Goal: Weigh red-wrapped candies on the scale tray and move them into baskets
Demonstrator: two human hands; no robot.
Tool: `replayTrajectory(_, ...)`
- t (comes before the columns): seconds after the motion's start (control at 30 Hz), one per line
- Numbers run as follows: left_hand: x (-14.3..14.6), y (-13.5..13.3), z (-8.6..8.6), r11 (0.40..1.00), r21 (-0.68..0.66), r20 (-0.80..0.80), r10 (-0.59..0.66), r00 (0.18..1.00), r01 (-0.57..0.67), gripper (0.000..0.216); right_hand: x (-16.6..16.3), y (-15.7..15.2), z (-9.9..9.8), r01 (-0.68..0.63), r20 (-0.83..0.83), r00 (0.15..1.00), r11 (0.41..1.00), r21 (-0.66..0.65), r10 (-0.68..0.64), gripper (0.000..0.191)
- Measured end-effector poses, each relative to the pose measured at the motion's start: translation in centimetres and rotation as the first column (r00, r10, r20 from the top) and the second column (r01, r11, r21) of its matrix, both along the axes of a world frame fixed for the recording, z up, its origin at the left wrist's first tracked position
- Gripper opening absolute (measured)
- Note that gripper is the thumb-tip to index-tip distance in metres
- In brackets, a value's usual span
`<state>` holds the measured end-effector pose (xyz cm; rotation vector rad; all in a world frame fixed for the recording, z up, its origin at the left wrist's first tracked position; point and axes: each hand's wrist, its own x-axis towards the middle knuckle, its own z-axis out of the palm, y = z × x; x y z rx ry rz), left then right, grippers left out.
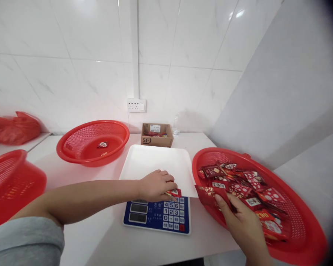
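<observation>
My left hand (pixel 157 186) is over the front edge of the white weighing pan, its fingers closed on a small red snack packet (pixel 174 192) that pokes out beneath them. Below it lies the blue keypad of the digital scale (pixel 155 218). On the right, my right hand (pixel 242 218) pinches a dark red snack packet (pixel 211 195) over the rim of a red plastic basket (pixel 299 207). Many red and brown snack packets (pixel 252 179) fill that basket.
Behind the scale stands a small cardboard box (pixel 158 141) with packets inside. A red basket (pixel 119 146) at the back left holds a few packets. Another red basket (pixel 13 184) and a red plastic bag (pixel 15 129) are at far left. A wall socket (pixel 136 105) is above the box.
</observation>
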<state>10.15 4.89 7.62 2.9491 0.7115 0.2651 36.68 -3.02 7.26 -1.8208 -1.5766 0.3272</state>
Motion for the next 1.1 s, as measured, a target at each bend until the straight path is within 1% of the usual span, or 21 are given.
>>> replayTrajectory(0.1,-0.1,0.1,0.3,1.000,-0.014,0.007,0.013,1.000,-0.013,0.033,-0.1,-0.1,-0.2,0.002,0.012,1.000,1.000,0.016,-0.002,0.038)
replayTrajectory(0.17,-0.3,0.4,0.5,0.998,-0.030,0.024,0.057,0.998,-0.056,0.027,-0.3,-0.3,-0.3,0.019,0.009,1.000,0.999,0.046,-0.019,0.038)
replayTrajectory(0.27,-1.1,1.2,1.2,0.981,-0.057,0.063,0.187,0.980,-0.183,0.022,-0.3,-0.4,-0.3,0.015,-0.010,1.000,0.998,0.056,-0.015,0.037)
replayTrajectory(0.33,-2.0,2.1,1.9,0.951,-0.070,0.085,0.306,0.948,-0.301,0.023,-0.2,-0.3,-0.3,0.012,-0.011,1.000,0.999,0.031,-0.012,0.038)
replayTrajectory(0.4,-3.4,3.0,2.9,0.903,-0.079,0.101,0.429,0.898,-0.423,0.025,0.0,-0.2,-0.2,0.025,-0.001,1.000,0.999,0.022,-0.025,0.039)
replayTrajectory(0.47,-5.3,4.0,4.1,0.840,-0.084,0.111,0.542,0.833,-0.535,0.028,0.1,-0.1,-0.2,0.034,0.017,0.999,0.999,0.014,-0.034,0.040)
replayTrajectory(0.6,-10.2,5.5,6.1,0.690,-0.075,0.120,0.723,0.680,-0.720,0.032,0.1,0.0,-0.4,0.030,0.032,0.999,0.999,0.010,-0.031,0.042)
replayTrajectory(0.73,-15.0,6.3,6.9,0.537,-0.099,0.103,0.843,0.528,-0.838,0.030,0.1,0.0,-0.6,0.047,0.032,0.998,0.999,0.021,-0.047,0.042)
replayTrajectory(0.8,-16.4,6.5,6.8,0.493,-0.128,0.089,0.870,0.485,-0.861,0.029,0.0,0.0,-0.6,0.054,0.028,0.998,0.998,0.011,-0.054,0.042)
replayTrajectory(0.83,-16.7,6.6,6.6,0.485,-0.138,0.089,0.875,0.477,-0.864,0.031,0.0,0.0,-0.6,0.055,0.025,0.998,0.998,0.004,-0.055,0.042)
replayTrajectory(0.87,-16.6,6.5,6.5,0.487,-0.143,0.095,0.873,0.478,-0.861,0.034,0.0,0.1,-0.6,0.053,0.023,0.998,0.999,-0.002,-0.053,0.042)
replayTrajectory(0.9,-16.2,6.4,6.2,0.502,-0.144,0.102,0.865,0.492,-0.853,0.035,0.0,0.1,-0.5,0.049,0.023,0.999,0.999,-0.004,-0.049,0.043)
replayTrajectory(0.93,-15.5,6.1,5.9,0.531,-0.144,0.108,0.847,0.520,-0.835,0.036,-0.1,0.1,-0.5,0.045,0.026,0.999,0.999,-0.004,-0.045,0.043)
replayTrajectory(0.97,-14.6,5.7,5.6,0.575,-0.145,0.109,0.818,0.565,-0.805,0.038,-0.1,0.1,-0.4,0.041,0.031,0.999,0.999,0.000,-0.041,0.043)
replayTrajectory(1.0,-13.4,5.1,5.2,0.633,-0.150,0.104,0.774,0.624,-0.760,0.040,-0.1,0.1,-0.4,0.038,0.037,0.999,0.999,0.004,-0.038,0.043)
replayTrajectory(1.03,-12.1,4.3,4.8,0.698,-0.160,0.091,0.714,0.694,-0.698,0.041,-0.1,0.1,-0.4,0.037,0.042,0.998,0.999,0.008,-0.038,0.043)
replayTrajectory(1.1,-9.5,2.4,3.8,0.824,-0.188,0.059,0.552,0.832,-0.534,0.043,-0.1,0.1,-0.4,0.038,0.048,0.998,0.999,0.018,-0.039,0.043)
